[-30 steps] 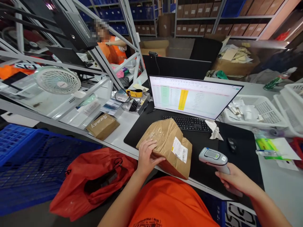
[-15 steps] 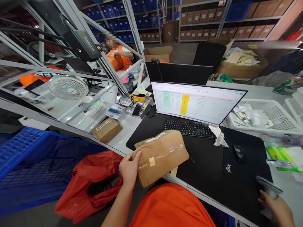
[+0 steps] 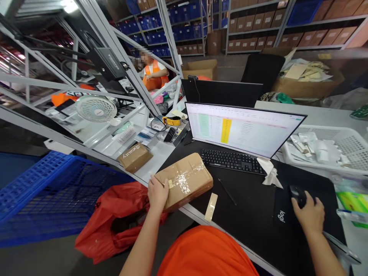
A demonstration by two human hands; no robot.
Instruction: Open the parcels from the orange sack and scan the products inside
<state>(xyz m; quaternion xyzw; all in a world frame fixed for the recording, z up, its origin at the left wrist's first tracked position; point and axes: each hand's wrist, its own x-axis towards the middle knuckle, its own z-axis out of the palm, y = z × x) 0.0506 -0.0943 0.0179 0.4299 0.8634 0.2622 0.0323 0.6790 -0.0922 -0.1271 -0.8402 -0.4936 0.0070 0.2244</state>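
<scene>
Gripping the box point(image 3: 188, 180) by its left end, the left hand point(image 3: 158, 193) has thumb on top, nearly closed on the cardboard at the desk's front edge. The right hand point(image 3: 309, 214) curves loosely over the mouse point(image 3: 298, 196), scanner point(image 3: 340, 245) beside its wrist. Keyboard point(image 3: 232, 161) and monitor point(image 3: 244, 128) stand behind the box on a black mat point(image 3: 250, 199); shelves point(image 3: 255, 30) line the room.

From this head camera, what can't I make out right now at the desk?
All in the head view:
- Underside of the cardboard box: faces down, hidden by the box itself.
- Part of the mouse: covered by the right hand.
- Monitor text: too small.
- Inside of the red bag: lost in shadow.
- Green bottle: cut off by the right edge.
</scene>
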